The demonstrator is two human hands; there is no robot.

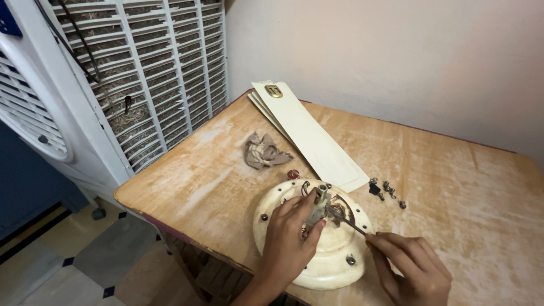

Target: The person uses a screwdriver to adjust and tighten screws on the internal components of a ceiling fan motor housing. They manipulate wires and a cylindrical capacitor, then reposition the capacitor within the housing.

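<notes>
Motor housing [317, 249]: a cream, round fan body is sitting at the near edge of the table [453, 187], with its shaft [319, 204] pointing up at the centre.
Left hand [289, 238]: fingers are closing around the shaft and steadying it; the grip is narrow.
Right hand [411, 269]: fingers are pinching a thin dark tool [347, 222], its tip reaching into the opening beside the shaft.
Doing it well: by the look of it, the shaft is wanting a firm, still hold while the tip is working with light pressure, clear of the coloured wires [306, 187].
Screws [387, 191]: a small cluster is lying just right of the housing, toward mid-table.
Blades [309, 133]: stacked cream blades are running toward the far edge.
Rag [263, 151]: it is lying crumpled left of the blades.
Cooler [113, 79]: it is standing beyond the left edge.
</notes>
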